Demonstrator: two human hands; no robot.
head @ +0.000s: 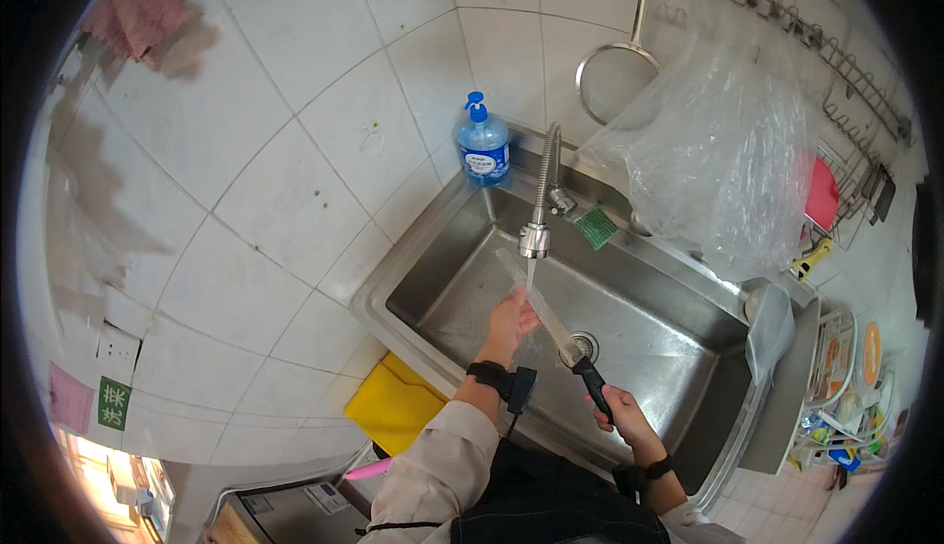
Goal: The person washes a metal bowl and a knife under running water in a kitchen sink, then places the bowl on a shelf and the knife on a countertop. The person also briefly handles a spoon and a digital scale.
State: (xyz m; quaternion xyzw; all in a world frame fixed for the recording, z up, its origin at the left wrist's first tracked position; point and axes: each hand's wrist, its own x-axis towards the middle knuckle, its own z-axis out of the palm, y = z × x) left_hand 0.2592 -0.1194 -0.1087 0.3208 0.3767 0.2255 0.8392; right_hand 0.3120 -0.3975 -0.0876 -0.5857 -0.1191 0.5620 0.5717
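Observation:
Over the stainless steel sink (457, 301), my right hand (627, 415) grips the black handle (592, 388) of a long knife. Its narrow blade (549, 319) looks serrated and slants up and left across the basin. My left hand (514, 319) is beside the blade with its fingers curled; whether they touch the metal is unclear. Water (530, 273) runs from the spring-neck faucet (535, 239) onto my left hand and close to the blade. Below the knife, the round drain (582, 345) is partly covered by it.
A blue pump bottle (484, 150) stands at the sink's back corner. A green scouring pad (596, 227) lies by the faucet base. Clear plastic bags (708, 153) hang over the back rim. A yellow cloth (394, 404) is left of the sink; a wire rack (833, 356) is at right.

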